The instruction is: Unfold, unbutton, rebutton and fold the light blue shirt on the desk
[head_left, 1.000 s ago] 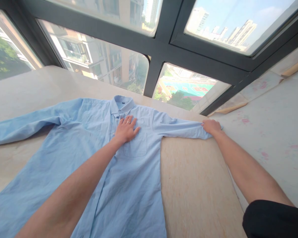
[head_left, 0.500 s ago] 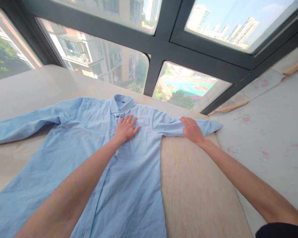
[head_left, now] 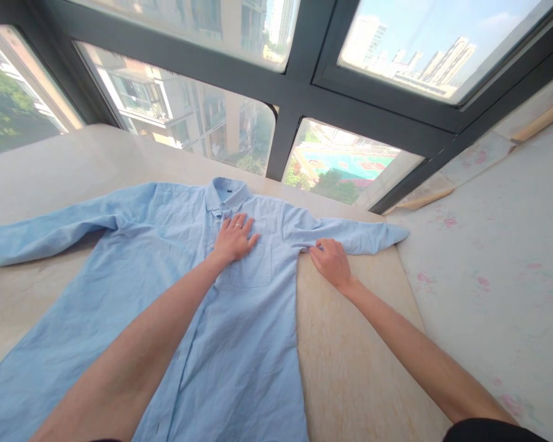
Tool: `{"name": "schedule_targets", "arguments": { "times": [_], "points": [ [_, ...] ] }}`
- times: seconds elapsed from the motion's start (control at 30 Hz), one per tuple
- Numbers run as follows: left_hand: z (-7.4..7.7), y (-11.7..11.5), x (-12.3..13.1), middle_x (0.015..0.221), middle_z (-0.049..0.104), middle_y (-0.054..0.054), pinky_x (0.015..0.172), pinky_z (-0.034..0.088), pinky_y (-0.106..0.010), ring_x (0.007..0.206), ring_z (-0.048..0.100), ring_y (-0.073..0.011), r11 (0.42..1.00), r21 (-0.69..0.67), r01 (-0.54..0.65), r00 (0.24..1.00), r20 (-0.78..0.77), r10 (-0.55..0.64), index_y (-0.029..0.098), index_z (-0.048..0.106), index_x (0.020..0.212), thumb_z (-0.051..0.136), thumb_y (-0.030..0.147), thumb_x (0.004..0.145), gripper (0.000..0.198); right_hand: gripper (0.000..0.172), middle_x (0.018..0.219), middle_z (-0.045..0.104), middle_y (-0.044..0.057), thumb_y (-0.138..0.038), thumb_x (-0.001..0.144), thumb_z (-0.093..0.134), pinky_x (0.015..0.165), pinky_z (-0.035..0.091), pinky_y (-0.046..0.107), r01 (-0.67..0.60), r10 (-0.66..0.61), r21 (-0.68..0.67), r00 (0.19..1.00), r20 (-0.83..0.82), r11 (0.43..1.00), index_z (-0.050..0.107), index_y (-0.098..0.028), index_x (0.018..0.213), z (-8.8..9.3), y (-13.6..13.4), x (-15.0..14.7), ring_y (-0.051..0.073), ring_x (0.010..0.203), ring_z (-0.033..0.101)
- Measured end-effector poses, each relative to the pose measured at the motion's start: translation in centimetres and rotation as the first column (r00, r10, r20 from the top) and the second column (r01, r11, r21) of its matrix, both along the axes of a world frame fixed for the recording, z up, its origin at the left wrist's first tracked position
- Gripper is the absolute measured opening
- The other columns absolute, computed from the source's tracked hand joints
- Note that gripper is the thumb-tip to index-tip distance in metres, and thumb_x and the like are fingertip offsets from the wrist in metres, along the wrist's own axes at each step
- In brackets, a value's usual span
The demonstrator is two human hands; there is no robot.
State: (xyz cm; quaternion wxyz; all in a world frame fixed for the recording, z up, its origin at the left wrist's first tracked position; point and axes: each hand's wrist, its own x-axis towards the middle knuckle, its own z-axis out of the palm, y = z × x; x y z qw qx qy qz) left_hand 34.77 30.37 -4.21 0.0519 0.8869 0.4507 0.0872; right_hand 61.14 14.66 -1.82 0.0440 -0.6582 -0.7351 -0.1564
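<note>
A light blue button-up shirt (head_left: 253,325) lies front side up, its collar (head_left: 227,194) toward the window and both sleeves spread sideways. My left hand (head_left: 235,238), with a ring on one finger, rests flat and spread on the chest, just below the collar and above the pocket. At the underarm, my right hand (head_left: 330,261) has its fingers curled and pinched on the lower edge of the right-hand sleeve (head_left: 359,236). The left-hand sleeve (head_left: 50,230) runs out to the frame's left edge with some folds in it.
The shirt lies on a pale marbled ledge (head_left: 350,350). Dark window frames (head_left: 286,98) rise along its far side, with buildings and a sports court outside. A flower-patterned wall (head_left: 488,276) bounds the right side.
My right hand has moved left along the sleeve, from its middle to the underarm, and its fingers have closed on the lower edge. My left hand has stayed on the chest.
</note>
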Motion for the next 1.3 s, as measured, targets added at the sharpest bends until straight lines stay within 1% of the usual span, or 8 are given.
{"name": "schedule_targets", "arguments": {
  "times": [0.17,0.4,0.57,0.67,0.77,0.87,1.07,1.3],
  "points": [
    [-0.2,0.1,0.0,0.157,0.034,-0.013,0.118,0.019,-0.048,0.147,0.025,-0.0295,1.0,0.007,0.003,1.0,0.011,-0.003,0.018,0.04,0.148,0.027,0.054,0.097,0.063,0.025,0.091,0.06,0.012,-0.022,0.097,0.043,0.076,0.033,0.037,0.099,-0.099,-0.013,0.994,0.04,0.995,0.068,-0.02,0.101,-0.1,0.1,-0.3,0.028,0.089,0.049],
    [-0.2,0.1,0.0,0.156,0.035,-0.013,0.119,0.019,-0.048,0.146,0.025,-0.029,1.0,0.014,0.006,1.0,0.01,-0.006,0.017,0.04,0.147,0.027,0.053,0.097,0.064,0.022,0.094,0.065,0.011,-0.015,0.093,0.046,0.078,0.037,0.033,0.089,-0.095,-0.167,0.995,-0.025,0.982,0.067,-0.019,0.099,-0.2,2.1,0.6,0.025,0.092,0.055],
    [-0.1,0.1,0.0,0.156,0.035,-0.013,0.118,0.019,-0.049,0.147,0.025,-0.0294,1.0,0.006,0.006,1.0,0.012,-0.006,0.017,0.04,0.147,0.027,0.054,0.097,0.064,0.016,0.097,0.068,0.008,-0.011,0.083,0.055,0.077,0.039,0.027,0.116,-0.181,-0.406,0.975,-0.127,0.906,0.065,-0.018,0.093,1.0,4.1,1.8,0.021,0.093,0.06],
    [-0.1,0.1,0.0,0.156,0.034,-0.014,0.118,0.02,-0.049,0.146,0.026,-0.0297,1.0,0.009,0.009,1.0,0.009,-0.009,0.016,0.04,0.147,0.026,0.054,0.097,0.064,0.013,0.091,0.068,0.006,-0.01,0.078,0.057,0.071,0.038,0.026,0.107,-0.176,-0.455,0.978,-0.11,0.884,0.064,-0.019,0.085,1.8,4.8,2.0,0.02,0.086,0.061],
    [0.0,0.1,0.0,0.156,0.035,-0.015,0.118,0.021,-0.049,0.146,0.026,-0.0299,1.0,0.012,0.012,1.0,0.008,-0.012,0.016,0.04,0.147,0.025,0.053,0.097,0.064,0.012,0.093,0.067,0.009,-0.009,0.076,0.058,0.073,0.037,0.028,0.098,-0.139,-0.428,0.988,-0.064,0.898,0.063,-0.018,0.083,2.5,4.7,1.8,0.022,0.089,0.059],
    [0.1,0.0,0.0,0.156,0.035,-0.014,0.118,0.02,-0.048,0.146,0.026,-0.0297,1.0,0.009,0.007,1.0,0.006,-0.007,0.016,0.04,0.147,0.027,0.053,0.097,0.064,0.013,0.096,0.065,0.011,-0.007,0.078,0.055,0.076,0.035,0.03,0.015,-0.013,-0.332,1.0,0.009,0.943,0.062,-0.017,0.083,2.7,3.6,1.9,0.024,0.095,0.056],
    [0.1,0.0,0.1,0.156,0.034,-0.015,0.118,0.019,-0.048,0.147,0.025,-0.0301,1.0,-0.002,0.006,1.0,0.013,-0.006,0.015,0.04,0.147,0.028,0.053,0.097,0.064,0.023,0.077,0.06,0.007,-0.003,0.088,0.045,0.069,0.028,0.032,-0.157,0.182,-0.14,0.967,0.181,0.978,0.061,-0.017,0.081,0.7,0.7,3.4,0.021,0.075,0.048],
    [-0.1,0.1,0.1,0.157,0.033,-0.014,0.118,0.018,-0.048,0.147,0.024,-0.0297,1.0,-0.011,0.001,1.0,0.01,-0.001,0.015,0.039,0.148,0.027,0.053,0.097,0.064,0.027,0.068,0.055,0.005,-0.008,0.095,0.043,0.069,0.024,0.033,-0.271,0.262,-0.006,0.925,0.274,0.963,0.061,-0.017,0.076,-0.4,-0.5,5.7,0.021,0.071,0.041]
  ]
}}
